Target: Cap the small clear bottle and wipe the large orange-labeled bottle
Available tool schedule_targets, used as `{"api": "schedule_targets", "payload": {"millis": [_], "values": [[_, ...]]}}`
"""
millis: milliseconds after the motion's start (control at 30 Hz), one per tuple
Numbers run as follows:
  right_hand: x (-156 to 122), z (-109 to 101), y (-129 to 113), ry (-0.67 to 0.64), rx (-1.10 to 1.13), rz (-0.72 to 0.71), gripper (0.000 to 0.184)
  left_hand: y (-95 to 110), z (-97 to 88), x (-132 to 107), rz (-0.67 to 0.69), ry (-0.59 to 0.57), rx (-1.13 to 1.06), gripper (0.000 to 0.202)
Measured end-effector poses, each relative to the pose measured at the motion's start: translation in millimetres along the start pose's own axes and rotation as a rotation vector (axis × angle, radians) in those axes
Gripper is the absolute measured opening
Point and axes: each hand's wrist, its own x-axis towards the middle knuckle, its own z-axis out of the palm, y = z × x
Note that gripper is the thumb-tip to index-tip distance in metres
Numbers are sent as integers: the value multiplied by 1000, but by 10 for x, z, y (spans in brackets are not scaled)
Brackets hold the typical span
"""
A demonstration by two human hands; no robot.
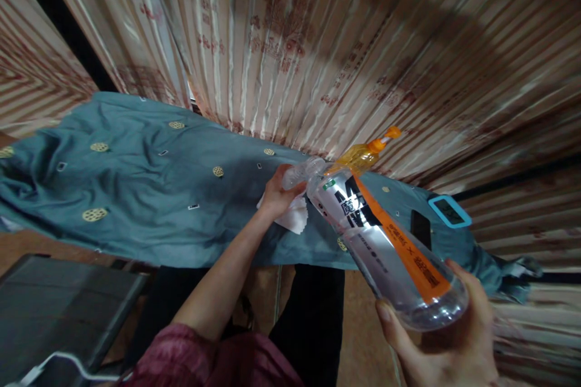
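Observation:
A large clear plastic bottle (363,224) with a silver, black and orange label lies slanted in the air, its base toward me on the right. My right hand (449,332) grips the base, thumb on the near side and fingers on the far side. My left hand (275,193) is closed at the bottle's narrow neck, with a crumpled white tissue (294,216) sticking out beneath it. The bottle's neck partly hides the left fingertips. Behind the bottle stands a yellow pump bottle (362,157) with an orange top, partly covered by it.
A green-blue cloth (149,205) with yellow pineapple prints covers the narrow table. To the right lie a dark phone (420,228) and a blue-framed device (449,211). A pleated curtain (281,42) hangs behind. At lower left are a dark grey seat (68,308) and a white cable (68,358).

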Motion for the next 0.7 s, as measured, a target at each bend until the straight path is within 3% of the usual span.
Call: {"api": "schedule_targets", "payload": {"millis": [300, 700], "values": [[-29, -39, 83, -10, -28, 24, 101, -4, 2, -1, 1, 8, 34, 42], [65, -31, -50, 7, -71, -67, 99, 41, -11, -10, -2, -2, 46, 41]]}}
